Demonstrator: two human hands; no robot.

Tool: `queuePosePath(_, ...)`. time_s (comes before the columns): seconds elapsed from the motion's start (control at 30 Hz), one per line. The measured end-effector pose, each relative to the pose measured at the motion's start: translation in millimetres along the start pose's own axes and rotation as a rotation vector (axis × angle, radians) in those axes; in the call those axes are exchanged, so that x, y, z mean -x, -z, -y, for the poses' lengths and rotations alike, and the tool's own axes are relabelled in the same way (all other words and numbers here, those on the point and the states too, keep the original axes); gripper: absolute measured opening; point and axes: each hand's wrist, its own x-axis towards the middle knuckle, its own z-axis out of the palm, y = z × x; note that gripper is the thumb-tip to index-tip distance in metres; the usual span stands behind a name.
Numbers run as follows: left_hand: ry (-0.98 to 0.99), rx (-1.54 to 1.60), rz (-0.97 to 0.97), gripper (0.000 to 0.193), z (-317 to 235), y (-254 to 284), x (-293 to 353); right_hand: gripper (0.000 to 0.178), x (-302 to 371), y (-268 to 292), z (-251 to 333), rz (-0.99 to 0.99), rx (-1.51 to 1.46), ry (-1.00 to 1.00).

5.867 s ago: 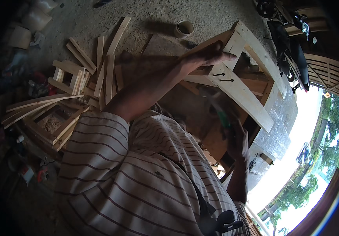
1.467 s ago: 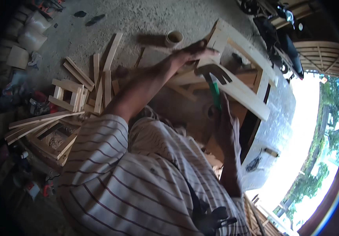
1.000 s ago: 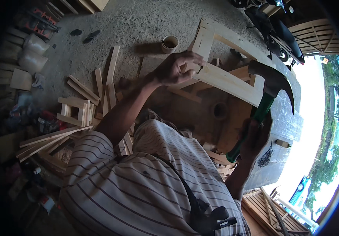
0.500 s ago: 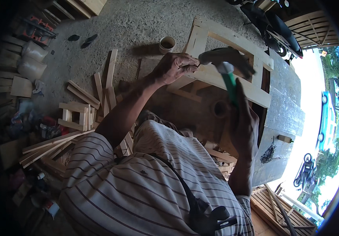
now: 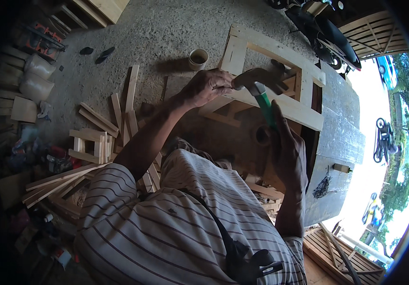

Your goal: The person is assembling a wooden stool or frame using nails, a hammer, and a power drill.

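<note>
My right hand (image 5: 290, 154) is wrapped round the green handle of a claw hammer (image 5: 264, 103). The hammer's metal head is at the fingertips of my left hand (image 5: 209, 88); whether they touch I cannot tell. Those left fingers are pinched together against the near left side of a pale wooden frame (image 5: 235, 54), and whatever small thing they hold is hidden. The frame has a rectangular opening and crosspieces, and lies partly over the edge of a grey-topped table (image 5: 339, 104).
A round container (image 5: 198, 59) stands on the floor beyond my left hand. Wood strips (image 5: 132, 90) and a small wooden frame (image 5: 88, 145) lie to my left. On the grey tabletop are a pile of nails (image 5: 322, 186) and a small bottle (image 5: 341, 168). A parked motorcycle (image 5: 325, 35) stands far right.
The hammer has come left and slightly down, its head now beside my left fingertips. My left hand keeps its pinch. Outside, the blue car and motorbikes have shifted position.
</note>
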Motion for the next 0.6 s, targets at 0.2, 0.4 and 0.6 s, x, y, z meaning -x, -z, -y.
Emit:
queuePosePath(0.2,0.227,0.567,-0.179,0.072,5.9,6.0,-6.2,0.054,17.1,11.3,-11.3,-0.025,-0.262,-0.148)
queuePosePath(0.4,0.939,0.227,-0.316,0.092,42.5,-23.9,-61.6,0.031,34.0,-11.3,-55.5,0.219,-0.024,-0.03)
queuePosePath(0.6,1.028,0.255,-0.045,0.078,58.7,-33.6,-63.6,0.034,14.0,-46.4,-79.5,0.243,0.077,0.121)
